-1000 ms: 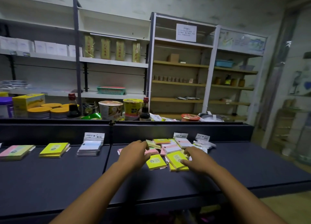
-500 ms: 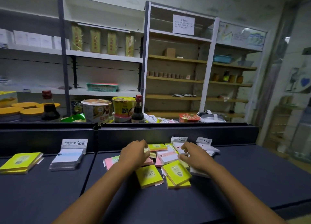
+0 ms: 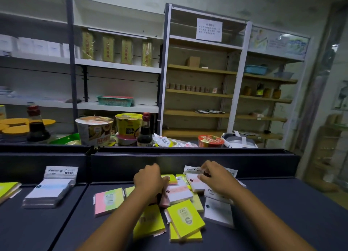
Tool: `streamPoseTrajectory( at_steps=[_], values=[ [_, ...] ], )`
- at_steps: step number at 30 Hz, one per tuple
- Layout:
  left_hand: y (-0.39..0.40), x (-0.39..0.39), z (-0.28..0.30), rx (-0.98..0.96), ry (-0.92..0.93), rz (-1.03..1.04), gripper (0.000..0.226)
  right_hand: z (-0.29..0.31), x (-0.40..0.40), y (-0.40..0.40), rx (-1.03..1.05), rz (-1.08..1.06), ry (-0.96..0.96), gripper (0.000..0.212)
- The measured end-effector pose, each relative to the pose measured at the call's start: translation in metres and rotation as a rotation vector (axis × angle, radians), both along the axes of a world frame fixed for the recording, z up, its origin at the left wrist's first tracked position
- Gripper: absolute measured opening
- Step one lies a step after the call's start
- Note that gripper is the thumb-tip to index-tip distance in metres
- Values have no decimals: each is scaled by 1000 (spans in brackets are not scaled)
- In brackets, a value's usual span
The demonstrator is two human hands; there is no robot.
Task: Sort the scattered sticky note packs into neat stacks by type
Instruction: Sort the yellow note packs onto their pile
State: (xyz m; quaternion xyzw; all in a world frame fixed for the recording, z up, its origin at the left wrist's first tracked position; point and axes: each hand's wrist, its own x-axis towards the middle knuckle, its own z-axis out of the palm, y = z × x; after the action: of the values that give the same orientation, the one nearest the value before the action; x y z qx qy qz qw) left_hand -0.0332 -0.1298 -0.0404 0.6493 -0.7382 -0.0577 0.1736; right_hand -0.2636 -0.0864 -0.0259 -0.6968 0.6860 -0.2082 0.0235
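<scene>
Yellow sticky note packs (image 3: 185, 217) are lying on a dark navy shelf (image 3: 56, 228), beside a pack (image 3: 108, 203) showing half pink, half light green. White packs (image 3: 49, 191) are sitting at left. A teal basket (image 3: 114, 100) is showing behind, and a red bowl (image 3: 211, 140).

Dark blue-grey desk (image 3: 273, 203) spans view, raised back wall along far edge, seam left of centre. Far left edge: yellow pack stack (image 3: 8, 190), partly cut off. Just right of it: white pack stack (image 3: 49, 191) with header card, neat. Right of seam: pink-and-green pack (image 3: 109, 200) lying flat. Centre: scattered heap (image 3: 180, 194) of overlapping packs. Near side of heap: yellow packs (image 3: 185, 219), tilted. Right side: white packs (image 3: 218, 211).
</scene>
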Motion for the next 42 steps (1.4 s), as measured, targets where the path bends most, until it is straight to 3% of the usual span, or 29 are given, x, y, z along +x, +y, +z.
streamPoseTrajectory(
  at_steps=[9,17,21,28,32,39,42],
  values=[
    [1,-24,0,27,157,130,49,1,-37,-13,-43,37,-45,36],
    [9,-29,-2,-67,591,100,64,-7,-48,-12,-30,86,-50,30],
    [13,-30,1,-125,789,56,46,-9,-53,-9,-9,100,-60,31],
    [33,-32,13,-147,1146,-48,37,-16,-53,-8,45,117,-128,23],
    [38,-29,14,-134,1284,-117,32,-21,-49,-11,84,106,-113,33],
    [45,-20,5,-84,1376,-99,29,-32,-39,-21,135,24,44,72],
    [47,-14,3,-78,1399,-66,29,-33,-37,-24,121,26,83,77]
  ],
)
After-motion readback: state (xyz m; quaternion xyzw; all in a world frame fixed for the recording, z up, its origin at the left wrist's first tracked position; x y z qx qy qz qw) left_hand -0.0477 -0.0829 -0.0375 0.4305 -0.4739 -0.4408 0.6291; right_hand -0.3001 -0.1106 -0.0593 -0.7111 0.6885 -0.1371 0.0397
